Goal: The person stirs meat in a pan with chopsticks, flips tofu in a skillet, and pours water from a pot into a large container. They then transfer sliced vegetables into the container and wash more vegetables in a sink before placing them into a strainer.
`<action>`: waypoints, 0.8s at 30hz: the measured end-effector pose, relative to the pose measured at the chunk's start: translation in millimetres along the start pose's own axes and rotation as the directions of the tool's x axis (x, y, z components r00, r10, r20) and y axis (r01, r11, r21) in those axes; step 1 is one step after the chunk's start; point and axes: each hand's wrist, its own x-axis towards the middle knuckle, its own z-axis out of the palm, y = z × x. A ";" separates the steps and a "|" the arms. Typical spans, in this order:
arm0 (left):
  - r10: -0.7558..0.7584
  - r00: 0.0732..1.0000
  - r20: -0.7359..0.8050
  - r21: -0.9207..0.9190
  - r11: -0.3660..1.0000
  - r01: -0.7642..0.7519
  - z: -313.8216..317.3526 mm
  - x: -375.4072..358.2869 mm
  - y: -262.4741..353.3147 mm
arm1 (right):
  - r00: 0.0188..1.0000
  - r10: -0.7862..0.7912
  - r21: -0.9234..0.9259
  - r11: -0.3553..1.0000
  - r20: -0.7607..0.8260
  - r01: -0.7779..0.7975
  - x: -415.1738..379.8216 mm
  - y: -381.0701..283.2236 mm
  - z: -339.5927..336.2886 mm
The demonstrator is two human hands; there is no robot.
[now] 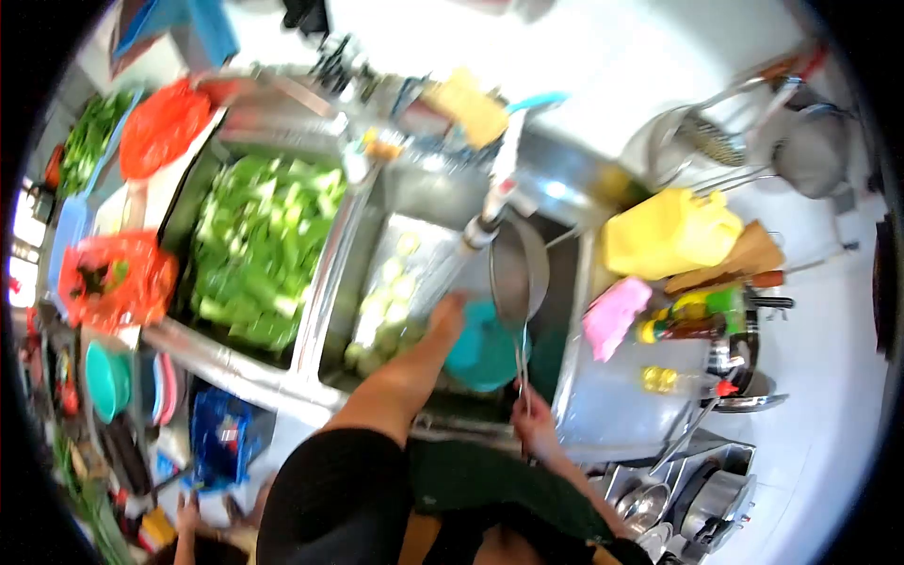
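In the head view, my right hand is closed round the long handle of a metal strainer, whose round mesh end is raised over the right side of the sink basin. My left hand reaches down into the basin at the rim of a teal bowl. Its fingers are blurred but look closed on that rim. Left of the bowl, pale green cut vegetable pieces lie in the wet basin. Above them a white tap points down to the left.
Chopped leafy greens fill the left basin. Red plastic bags lie farther left. A yellow jug, a pink cloth and several bottles stand or lie on the right counter. Strainers hang on the wall. Another person's hand shows lower left.
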 end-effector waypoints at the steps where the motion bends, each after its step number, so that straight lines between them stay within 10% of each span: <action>1: -0.224 0.948 0.225 0.238 0.956 0.169 5.9 9.5 -19.9 | 0.999 -0.026 0.030 0.999 -0.027 0.027 -8.3 9.2 -9.4; 2: -0.309 0.911 0.273 0.207 0.944 0.259 -24.1 -0.4 24.8 | 0.986 -0.107 -0.046 0.994 -0.125 0.101 -14.9 14.7 -15.4; 3: -0.063 0.958 0.280 0.349 0.936 -0.041 34.2 -10.8 -89.7 | 0.983 -0.131 -0.074 0.990 -0.131 0.122 -26.0 13.2 -25.6; 4: -0.007 0.964 0.267 0.396 0.913 -0.103 14.9 -29.8 -63.5 | 0.956 -0.241 -0.054 0.970 -0.168 0.236 -30.3 18.9 -33.0; 5: -0.146 0.842 0.519 0.266 0.964 0.003 19.7 -20.3 -94.7 | 0.907 -0.355 -0.145 0.933 -0.227 0.329 -35.0 1.3 -32.2; 6: -0.448 0.742 0.500 0.594 0.800 0.083 -5.6 -21.9 -51.5 | 0.848 -0.453 -0.236 0.887 -0.273 0.398 -41.3 -16.1 -28.8; 9: -0.444 0.693 0.567 0.677 0.731 -0.085 -10.7 -20.4 -67.9 | 0.579 -0.658 -0.241 0.735 -0.482 0.634 -19.8 -79.7 -31.6; 11: -0.427 0.637 0.642 0.253 0.902 0.350 -14.3 -15.0 -96.8 | 0.416 -0.768 -0.433 0.626 -0.487 0.649 -6.1 -151.2 -33.8; 14: -0.543 0.651 0.530 0.075 0.795 0.602 -120.1 -9.9 76.7 | 0.240 -0.838 -0.414 0.466 -0.490 0.782 37.4 -240.1 -44.3; 16: -0.564 0.745 0.356 0.026 0.803 0.596 -122.7 5.8 48.1 | 0.089 -0.865 -0.309 0.270 -0.493 0.912 75.3 -289.1 -48.6; 18: -0.201 0.928 0.315 0.001 0.977 0.211 -146.3 14.7 27.2 | 0.053 -0.889 -0.319 0.219 -0.456 0.922 89.9 -330.0 -44.2; 23: 0.081 0.980 0.183 0.499 0.851 -0.164 -231.1 -22.3 58.9 | 0.127 -0.897 -0.742 0.424 -0.424 0.520 147.5 -347.6 -39.7; 24: 0.089 0.972 0.216 0.542 0.818 -0.195 -241.7 -27.9 60.9 | 0.022 -0.920 -0.804 0.353 -0.391 0.478 153.6 -343.7 -30.0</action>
